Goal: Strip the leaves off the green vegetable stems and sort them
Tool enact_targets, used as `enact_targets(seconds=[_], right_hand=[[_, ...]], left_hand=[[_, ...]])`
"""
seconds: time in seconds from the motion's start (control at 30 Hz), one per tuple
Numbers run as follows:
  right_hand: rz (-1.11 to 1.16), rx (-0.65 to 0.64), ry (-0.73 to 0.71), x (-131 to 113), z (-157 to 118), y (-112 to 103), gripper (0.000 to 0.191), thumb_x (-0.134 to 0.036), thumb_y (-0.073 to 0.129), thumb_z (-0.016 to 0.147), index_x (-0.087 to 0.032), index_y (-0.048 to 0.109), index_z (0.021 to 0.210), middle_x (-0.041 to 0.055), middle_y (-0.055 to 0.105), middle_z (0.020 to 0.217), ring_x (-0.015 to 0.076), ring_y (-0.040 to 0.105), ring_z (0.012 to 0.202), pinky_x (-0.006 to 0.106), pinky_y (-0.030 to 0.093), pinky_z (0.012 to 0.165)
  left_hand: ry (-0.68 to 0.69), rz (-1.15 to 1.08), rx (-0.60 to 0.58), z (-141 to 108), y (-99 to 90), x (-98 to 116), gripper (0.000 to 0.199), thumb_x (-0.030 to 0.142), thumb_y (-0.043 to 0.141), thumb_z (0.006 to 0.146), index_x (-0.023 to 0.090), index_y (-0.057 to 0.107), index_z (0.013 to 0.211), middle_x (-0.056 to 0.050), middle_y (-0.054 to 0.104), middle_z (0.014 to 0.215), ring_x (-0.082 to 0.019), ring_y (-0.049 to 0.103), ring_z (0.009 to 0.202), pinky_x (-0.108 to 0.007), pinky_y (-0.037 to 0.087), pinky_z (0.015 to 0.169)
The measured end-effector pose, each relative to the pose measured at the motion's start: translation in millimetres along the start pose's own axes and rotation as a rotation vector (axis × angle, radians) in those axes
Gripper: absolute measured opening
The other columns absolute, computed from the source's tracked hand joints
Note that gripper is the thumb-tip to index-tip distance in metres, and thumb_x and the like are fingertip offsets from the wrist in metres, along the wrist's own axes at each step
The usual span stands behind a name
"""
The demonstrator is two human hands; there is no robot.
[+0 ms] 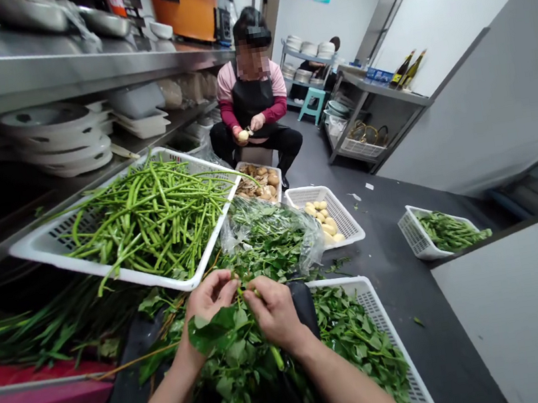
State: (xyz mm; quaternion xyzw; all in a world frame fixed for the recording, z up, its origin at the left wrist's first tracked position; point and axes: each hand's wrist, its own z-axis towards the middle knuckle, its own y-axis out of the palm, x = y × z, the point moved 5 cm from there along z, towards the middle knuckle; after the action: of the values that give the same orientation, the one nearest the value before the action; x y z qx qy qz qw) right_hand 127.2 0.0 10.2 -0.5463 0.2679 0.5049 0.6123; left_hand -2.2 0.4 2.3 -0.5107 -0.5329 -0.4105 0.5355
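Note:
My left hand (pixel 209 298) and my right hand (pixel 274 312) meet over my lap, both closed on one green leafy stem (pixel 242 291). A broad leaf (pixel 212 331) hangs below my left fingers. Under both hands lies a heap of leafy greens (pixel 239 374). Just beyond them, a white basket (pixel 193 281) holds a pile of bare green stems (pixel 151 222). By my right forearm, another white basket (pixel 394 331) contains loose green leaves (pixel 355 337). More greens lie in a clear plastic bag (pixel 312 235) ahead of my hands.
Ahead, a co-worker (pixel 253 96) sits peeling a potato (pixel 242 136) beside a basket of unpeeled potatoes (pixel 270 180). Peeled potatoes (pixel 325 220) fill part of a white basket (pixel 347 217). A basket of green pods (pixel 448 232) stands right. A steel shelf (pixel 78 72) overhangs the left side.

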Motion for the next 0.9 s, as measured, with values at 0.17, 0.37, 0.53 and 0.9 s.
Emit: enact_targets(seconds=[0.17, 0.37, 0.53, 0.9], right_hand=[[0.033, 0.129, 0.099, 8, -8, -19, 0.02, -0.03, 0.046, 0.083, -0.019, 0.046, 0.066, -0.0034, 0.044, 0.059, 0.011, 0.04, 0.056, 0.022, 0.032, 0.053], [0.289, 0.056, 0.112, -3, 22, -12, 0.012, -0.031, 0.048, 0.081, -0.02, 0.051, 0.078, -0.0003, 0.054, 0.073, 0.0106, 0.042, 0.057, 0.022, 0.035, 0.053], [0.487, -0.034, 0.345, 36, 38, -1, 0.018, -0.04, 0.047, 0.079, -0.022, 0.046, 0.08, -0.0068, 0.043, 0.058, 0.0073, 0.028, 0.041, 0.019, 0.024, 0.04], [-0.816, -0.751, 0.126, 110, -47, 102, 0.056, -0.034, 0.054, 0.082, -0.011, 0.043, 0.132, 0.022, 0.041, 0.137, 0.0354, 0.04, 0.124, 0.052, 0.036, 0.095]], left_hand=[[0.067, -0.01, 0.316, -1, -29.5, 10, 0.028, 0.044, 0.054, 0.07, 0.018, 0.058, 0.08, 0.001, 0.057, 0.066, -0.013, 0.053, 0.058, -0.023, 0.044, 0.055], [0.128, 0.149, 0.104, 4, -19.4, 18, 0.028, 0.044, 0.054, 0.068, 0.019, 0.059, 0.078, 0.0, 0.059, 0.069, -0.015, 0.055, 0.064, -0.026, 0.046, 0.061], [0.034, 0.264, -0.089, 12, -21.0, -16, 0.032, 0.044, 0.052, 0.064, 0.017, 0.058, 0.082, -0.001, 0.059, 0.068, -0.018, 0.058, 0.068, -0.03, 0.048, 0.065], [0.17, 0.958, -0.325, 44, -5.5, -36, 0.043, 0.024, 0.041, 0.081, 0.024, 0.058, 0.121, -0.006, 0.059, 0.124, -0.022, 0.054, 0.114, -0.029, 0.041, 0.094]])
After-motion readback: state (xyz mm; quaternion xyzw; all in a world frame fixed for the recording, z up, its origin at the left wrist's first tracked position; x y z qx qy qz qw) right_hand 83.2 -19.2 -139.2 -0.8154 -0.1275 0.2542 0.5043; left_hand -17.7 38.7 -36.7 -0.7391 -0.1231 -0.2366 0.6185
